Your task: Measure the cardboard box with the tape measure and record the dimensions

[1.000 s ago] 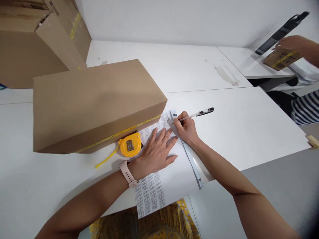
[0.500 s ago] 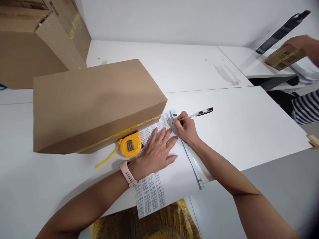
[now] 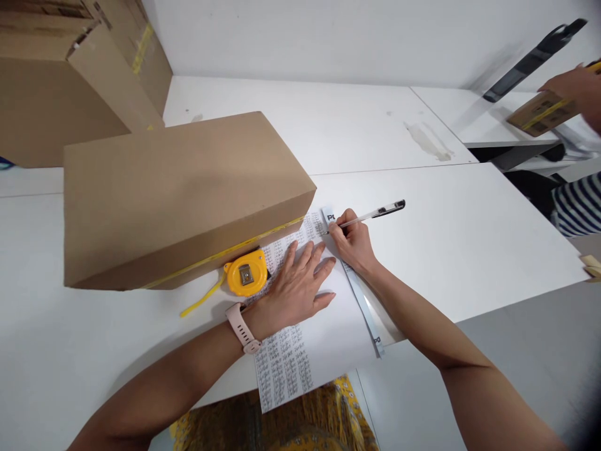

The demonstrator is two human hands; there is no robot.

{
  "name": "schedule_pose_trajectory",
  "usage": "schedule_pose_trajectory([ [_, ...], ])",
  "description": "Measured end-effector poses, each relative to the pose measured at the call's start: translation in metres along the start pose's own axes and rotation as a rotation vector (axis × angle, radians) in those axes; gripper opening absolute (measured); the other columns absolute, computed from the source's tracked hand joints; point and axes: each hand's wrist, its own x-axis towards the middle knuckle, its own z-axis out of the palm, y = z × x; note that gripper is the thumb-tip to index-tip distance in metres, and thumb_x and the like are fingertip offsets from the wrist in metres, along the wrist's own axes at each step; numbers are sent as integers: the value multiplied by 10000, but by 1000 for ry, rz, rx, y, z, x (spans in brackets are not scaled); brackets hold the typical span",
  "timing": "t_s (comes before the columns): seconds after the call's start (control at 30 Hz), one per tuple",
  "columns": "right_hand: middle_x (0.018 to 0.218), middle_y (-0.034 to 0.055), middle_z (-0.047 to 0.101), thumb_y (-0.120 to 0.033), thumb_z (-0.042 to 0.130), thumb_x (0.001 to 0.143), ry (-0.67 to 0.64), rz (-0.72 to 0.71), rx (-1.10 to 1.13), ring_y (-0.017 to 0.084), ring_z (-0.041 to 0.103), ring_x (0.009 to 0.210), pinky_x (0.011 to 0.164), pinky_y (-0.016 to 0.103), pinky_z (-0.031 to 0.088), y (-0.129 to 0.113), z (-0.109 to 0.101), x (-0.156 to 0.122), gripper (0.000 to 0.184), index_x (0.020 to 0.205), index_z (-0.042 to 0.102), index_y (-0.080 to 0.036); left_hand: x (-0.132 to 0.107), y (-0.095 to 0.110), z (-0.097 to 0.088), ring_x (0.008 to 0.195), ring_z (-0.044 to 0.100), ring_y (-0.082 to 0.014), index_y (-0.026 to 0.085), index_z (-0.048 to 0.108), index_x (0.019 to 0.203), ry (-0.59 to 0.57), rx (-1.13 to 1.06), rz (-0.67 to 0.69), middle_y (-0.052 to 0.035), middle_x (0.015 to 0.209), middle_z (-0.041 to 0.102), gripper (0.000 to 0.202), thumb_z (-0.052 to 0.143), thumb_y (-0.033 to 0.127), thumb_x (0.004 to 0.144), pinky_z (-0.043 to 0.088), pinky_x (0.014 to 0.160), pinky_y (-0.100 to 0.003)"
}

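My right hand grips a clear pen with a black cap end, its tip on the upper part of a white sheet of paper. Columns of handwritten figures cover the sheet's left side and top. Spread flat across the paper, my left hand presses it down, fingers apart. A yellow tape measure with a yellow strap lies just left of that hand, against a brown cardboard box. Under my right wrist runs a pale blue printed strip along the sheet's right edge.
More cardboard boxes stand at the back left. On the right, another person's hand holds a small taped box near a dark long object leaning on the wall. The white table ends at the lower right.
The pen and my right hand have shifted very slightly right. The other person's hand and small box have moved a little right. My left hand stays in place.
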Motion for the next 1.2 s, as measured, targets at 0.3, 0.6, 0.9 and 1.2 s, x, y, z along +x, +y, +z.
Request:
schedule_pose_trajectory([
  [0.3,520,-75,447,-303,560,829,-17,2,8,112,396,489,503,265,317,0,-1,0,183,721,423,-248,0,0,0,1492,327,-375,146,469,1488,-7,7,2,-198,1598,397,618,480,545,1016,167,1231,-592],
  [0.6,507,-78,439,-309,554,830,19,-6,-8,117,392,490,500,260,312,1,0,0,181,729,414,-251,0,0,2,1488,333,-384,144,469,1484,2,7,3,-207,1589,405,617,482,544,1015,169,1228,-603],
  [0.9,499,-82,430,-302,553,832,24,6,-15,120,393,485,498,261,314,3,-3,0,180,731,412,-254,-1,0,2,1490,336,-377,149,470,1486,7,1,-4,-198,1590,412,625,501,547,1005,158,1237,-590],
  [1.2,490,-85,412,-304,553,833,7,-3,-27,119,374,475,490,267,302,2,-3,1,187,732,402,-257,1,0,0,1493,332,-384,140,467,1493,-7,1,-2,-208,1595,402,626,486,543,1015,172,1231,-597],
])
